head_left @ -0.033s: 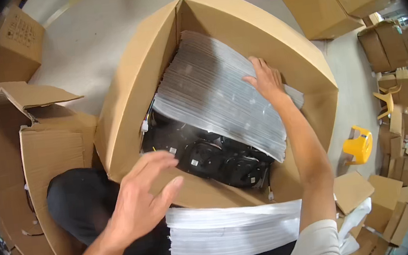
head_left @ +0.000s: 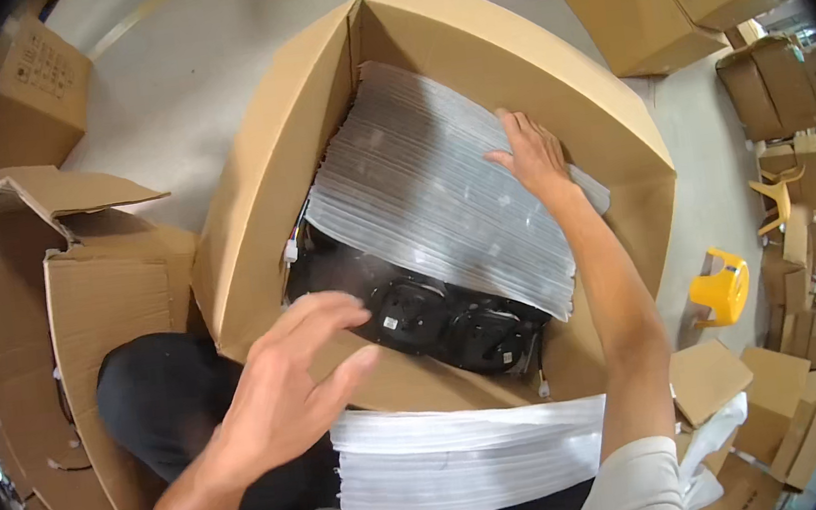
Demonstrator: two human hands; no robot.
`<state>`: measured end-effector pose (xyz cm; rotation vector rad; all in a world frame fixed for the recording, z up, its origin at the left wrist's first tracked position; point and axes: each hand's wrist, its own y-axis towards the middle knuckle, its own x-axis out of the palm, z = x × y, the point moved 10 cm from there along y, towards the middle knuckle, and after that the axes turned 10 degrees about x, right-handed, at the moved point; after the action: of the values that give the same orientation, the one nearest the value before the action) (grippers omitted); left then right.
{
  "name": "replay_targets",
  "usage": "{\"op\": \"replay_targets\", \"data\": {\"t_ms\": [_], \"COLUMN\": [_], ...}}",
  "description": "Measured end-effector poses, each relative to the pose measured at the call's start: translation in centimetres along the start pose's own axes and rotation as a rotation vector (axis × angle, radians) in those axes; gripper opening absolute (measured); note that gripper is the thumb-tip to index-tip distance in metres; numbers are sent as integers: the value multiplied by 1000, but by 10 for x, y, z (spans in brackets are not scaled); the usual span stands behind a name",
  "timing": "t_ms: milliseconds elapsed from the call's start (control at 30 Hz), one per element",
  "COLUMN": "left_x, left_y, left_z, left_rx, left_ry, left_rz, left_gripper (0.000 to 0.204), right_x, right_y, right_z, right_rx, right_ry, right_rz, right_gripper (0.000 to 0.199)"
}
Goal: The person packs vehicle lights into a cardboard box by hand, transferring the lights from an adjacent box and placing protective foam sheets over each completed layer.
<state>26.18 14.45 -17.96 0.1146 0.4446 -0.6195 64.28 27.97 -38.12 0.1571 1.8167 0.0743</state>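
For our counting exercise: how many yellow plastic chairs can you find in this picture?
1. The yellow plastic chair stands on the floor at the right, between the big open box and the stacked cartons; others may be hidden.

Brown cardboard box point(head_left: 249, 182), silvery ribbed sheet stack point(head_left: 441, 191), black parts point(head_left: 435, 317), yellow plastic chair point(head_left: 723, 284)

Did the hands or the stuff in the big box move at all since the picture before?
Nothing visibly changed. The right hand rests on the stack of clear sheets in the cardboard box, and the left hand hovers open over the box's near edge, beside the black parts.
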Motion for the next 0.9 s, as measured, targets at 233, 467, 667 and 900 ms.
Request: {"op": "replay_targets", "data": {"t_ms": [233, 467, 667, 900], "left_x": [118, 188, 196, 164], "left_y": [108, 88, -10, -32], "left_z": [-49, -108, 29, 50], "left_rx": [286, 103, 279, 375], "left_ry": [550, 732, 243, 157], "left_rz": [-384, -819, -1079, -752], "left_gripper": [64, 74, 79, 26], "right_x": [-2, -21, -146, -236], "right_y": [-41, -99, -182, -300], "right_z": [-42, 29, -43, -123], "right_rx": [-188, 97, 139, 249], "right_ry": [-300, -274, 165, 542], "right_rz": [138, -277, -710, -784], "right_gripper": [78, 82, 80, 68]}}
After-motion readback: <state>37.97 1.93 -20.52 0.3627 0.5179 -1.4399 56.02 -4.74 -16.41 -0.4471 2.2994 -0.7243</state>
